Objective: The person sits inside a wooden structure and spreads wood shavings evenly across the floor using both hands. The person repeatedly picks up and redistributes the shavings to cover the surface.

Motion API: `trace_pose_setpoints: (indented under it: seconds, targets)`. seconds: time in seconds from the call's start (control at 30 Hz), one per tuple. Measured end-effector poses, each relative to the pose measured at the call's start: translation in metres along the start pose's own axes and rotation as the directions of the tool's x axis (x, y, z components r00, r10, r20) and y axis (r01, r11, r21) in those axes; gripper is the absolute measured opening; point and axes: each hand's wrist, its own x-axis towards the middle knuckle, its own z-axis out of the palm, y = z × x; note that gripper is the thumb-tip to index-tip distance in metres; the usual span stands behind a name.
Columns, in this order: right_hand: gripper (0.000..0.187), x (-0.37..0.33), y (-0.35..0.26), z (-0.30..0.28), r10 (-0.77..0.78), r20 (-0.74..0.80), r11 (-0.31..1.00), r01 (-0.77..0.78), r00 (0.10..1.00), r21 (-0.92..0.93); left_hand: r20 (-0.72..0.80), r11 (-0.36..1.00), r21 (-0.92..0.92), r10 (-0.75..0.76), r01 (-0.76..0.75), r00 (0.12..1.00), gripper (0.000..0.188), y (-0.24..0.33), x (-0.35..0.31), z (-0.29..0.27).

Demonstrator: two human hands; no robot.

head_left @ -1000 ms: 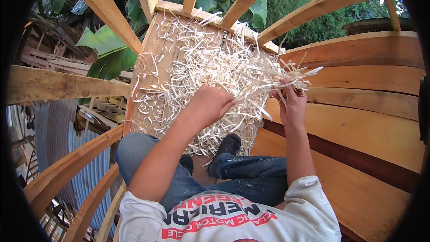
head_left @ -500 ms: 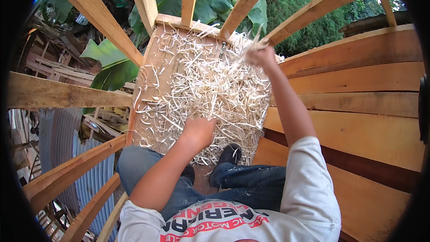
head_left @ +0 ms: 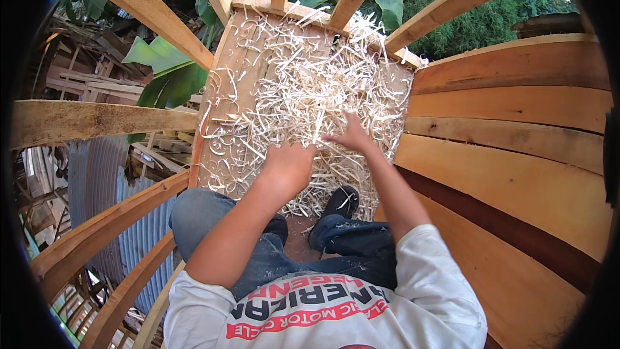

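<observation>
Pale, curled wood shavings (head_left: 303, 84) lie in a loose heap over a wooden floor (head_left: 242, 68). My left hand (head_left: 289, 167) is low over the near part of the heap, back of the hand up and fingers curled in. What those fingers hold, if anything, is hidden under them. Just to its right, my right hand (head_left: 352, 134) reaches over the shavings with thumb and fingers apart, nothing gripped in it. The thumb points toward my left hand.
Wooden slats (head_left: 103, 119) rise round the left and far sides, with gaps between them. Stacked boards (head_left: 504, 136) form a wall on the right. My shoe (head_left: 341, 201) stands at the heap's near edge. Corrugated metal sheets (head_left: 97, 200) and banana leaves (head_left: 171, 81) lie outside.
My right hand has come back from the far right corner, where it held a bunch of shavings, to beside my left hand, and has let them go. My left hand has moved little.
</observation>
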Motion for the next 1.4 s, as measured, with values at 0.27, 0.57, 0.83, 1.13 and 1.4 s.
trace_pose_setpoints:
  seconds: [0.27, 0.57, 0.83, 1.13, 1.4]
  targets:
    - [0.066, -0.061, -0.014, 0.083, 0.178, -0.062, 0.981, -0.182, 0.982, -0.066, -0.02, 0.986, 0.103, -0.132, 0.133, 0.991, 0.045, -0.001, -0.014, -0.003]
    - [0.032, -0.038, -0.025, -0.034, -0.077, 0.215, 0.978, 0.116, 0.974, -0.172, -0.204, 0.999, 0.0, -0.045, 0.046, 0.978, 0.055, -0.01, 0.003, -0.014]
    - [0.026, -0.081, -0.078, -0.149, -0.314, -0.075, 0.947, 0.318, 0.946, 0.051, -0.485, 0.883, -0.221, 0.269, -0.414, 0.832, 0.06, 0.009, 0.041, -0.018]
    - [0.016, -0.173, -0.091, -0.204, -0.134, -0.24, 0.98, 0.164, 0.961, 0.11, -0.512, 0.776, -0.316, 0.344, -0.545, 0.787, 0.014, 0.011, 0.056, -0.028]
    - [0.012, -0.17, -0.07, -0.219, 0.013, -0.387, 0.869, 0.181, 0.922, 0.461, -0.358, 0.666, -0.581, 0.307, -0.468, 0.882, 0.064, 0.003, 0.064, -0.005]
